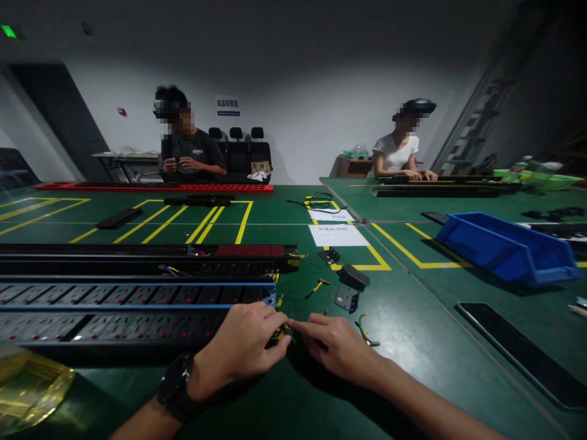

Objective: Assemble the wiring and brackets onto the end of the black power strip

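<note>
A clear yellow roll (34, 386) sits at lower left as a person with a black watch (176, 382) pinches wires (280, 333) between the thumb and fingers of the left hand (247, 337), at the right end of the nearest socket strip (142, 327). The right hand (340, 343) points its forefinger in beside them; whether its curled fingers grip anything cannot be told. A phone (523, 354) lies at right on the green table (413, 342). Beyond are a black bracket (347, 298), a blue bin (504, 247) and a white card (338, 235), its Chinese print too blurred to read surely. Across the table, one co-worker (195, 153) wears a dark shirt with illegible chest lettering; another (398, 153) wears white. Behind, a wall sign (227, 104) reads "成品存放区," "finished goods storage area."
</note>
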`<action>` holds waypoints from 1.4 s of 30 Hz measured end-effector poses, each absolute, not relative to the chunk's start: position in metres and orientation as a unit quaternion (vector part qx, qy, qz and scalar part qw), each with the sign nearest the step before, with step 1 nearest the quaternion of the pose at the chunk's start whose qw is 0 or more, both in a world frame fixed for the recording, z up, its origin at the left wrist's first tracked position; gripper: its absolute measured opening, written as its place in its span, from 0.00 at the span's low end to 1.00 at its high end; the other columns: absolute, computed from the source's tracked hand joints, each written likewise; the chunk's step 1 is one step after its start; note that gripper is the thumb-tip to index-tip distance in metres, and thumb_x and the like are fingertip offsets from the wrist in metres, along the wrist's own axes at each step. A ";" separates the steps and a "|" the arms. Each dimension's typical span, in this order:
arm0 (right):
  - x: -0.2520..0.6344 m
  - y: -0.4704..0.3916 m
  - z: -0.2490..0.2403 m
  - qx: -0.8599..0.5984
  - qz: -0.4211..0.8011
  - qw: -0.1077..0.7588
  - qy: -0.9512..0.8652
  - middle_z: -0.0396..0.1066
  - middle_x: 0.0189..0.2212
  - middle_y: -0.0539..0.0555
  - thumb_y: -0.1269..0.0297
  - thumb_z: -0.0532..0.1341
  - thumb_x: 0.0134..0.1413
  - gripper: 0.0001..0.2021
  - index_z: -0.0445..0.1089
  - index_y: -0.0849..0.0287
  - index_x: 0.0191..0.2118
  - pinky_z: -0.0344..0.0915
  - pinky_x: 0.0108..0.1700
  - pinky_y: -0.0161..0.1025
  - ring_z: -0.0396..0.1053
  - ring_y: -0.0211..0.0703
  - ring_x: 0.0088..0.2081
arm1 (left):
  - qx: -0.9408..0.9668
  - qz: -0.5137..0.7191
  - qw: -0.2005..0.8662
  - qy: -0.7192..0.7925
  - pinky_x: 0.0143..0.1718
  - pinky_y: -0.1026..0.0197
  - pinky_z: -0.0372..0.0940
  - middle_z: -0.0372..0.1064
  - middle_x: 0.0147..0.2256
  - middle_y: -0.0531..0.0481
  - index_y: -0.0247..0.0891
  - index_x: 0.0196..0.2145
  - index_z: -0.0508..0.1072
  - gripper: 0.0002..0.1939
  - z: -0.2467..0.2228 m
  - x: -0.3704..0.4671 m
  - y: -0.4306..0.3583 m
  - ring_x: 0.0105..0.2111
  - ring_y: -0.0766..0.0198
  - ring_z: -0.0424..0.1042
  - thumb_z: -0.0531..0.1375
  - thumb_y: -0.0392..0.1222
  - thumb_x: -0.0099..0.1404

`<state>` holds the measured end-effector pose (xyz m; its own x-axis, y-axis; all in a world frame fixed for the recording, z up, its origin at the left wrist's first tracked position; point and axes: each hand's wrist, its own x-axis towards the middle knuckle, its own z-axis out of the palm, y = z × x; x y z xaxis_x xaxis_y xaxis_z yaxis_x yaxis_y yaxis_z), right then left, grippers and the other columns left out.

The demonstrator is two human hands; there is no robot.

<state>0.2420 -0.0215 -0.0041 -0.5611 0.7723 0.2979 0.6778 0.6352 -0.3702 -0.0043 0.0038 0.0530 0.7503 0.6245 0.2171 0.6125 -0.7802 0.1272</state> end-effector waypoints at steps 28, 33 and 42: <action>0.241 -0.024 0.004 -0.437 0.125 0.184 -0.872 0.79 0.38 0.54 0.72 0.57 0.67 0.22 0.75 0.52 0.63 0.62 0.36 0.37 0.75 0.42 0.35 | 0.913 0.157 -0.106 0.361 0.38 0.50 0.64 0.74 0.35 0.45 0.39 0.33 0.74 0.06 0.036 0.014 -0.006 0.40 0.50 0.71 0.60 0.35 0.69; 0.241 -0.024 0.003 -0.438 0.127 0.181 -0.871 0.79 0.39 0.53 0.72 0.57 0.66 0.22 0.74 0.52 0.63 0.63 0.37 0.36 0.75 0.42 0.35 | 0.914 0.163 -0.108 0.357 0.38 0.51 0.64 0.74 0.35 0.45 0.40 0.33 0.73 0.07 0.033 0.013 -0.006 0.39 0.51 0.71 0.59 0.35 0.69; 0.241 -0.024 0.004 -0.436 0.141 0.185 -0.869 0.80 0.40 0.54 0.72 0.57 0.66 0.22 0.74 0.53 0.62 0.64 0.39 0.37 0.77 0.44 0.37 | 0.916 0.157 -0.106 0.355 0.38 0.51 0.63 0.73 0.35 0.46 0.40 0.33 0.73 0.06 0.032 0.014 -0.005 0.38 0.51 0.72 0.59 0.33 0.68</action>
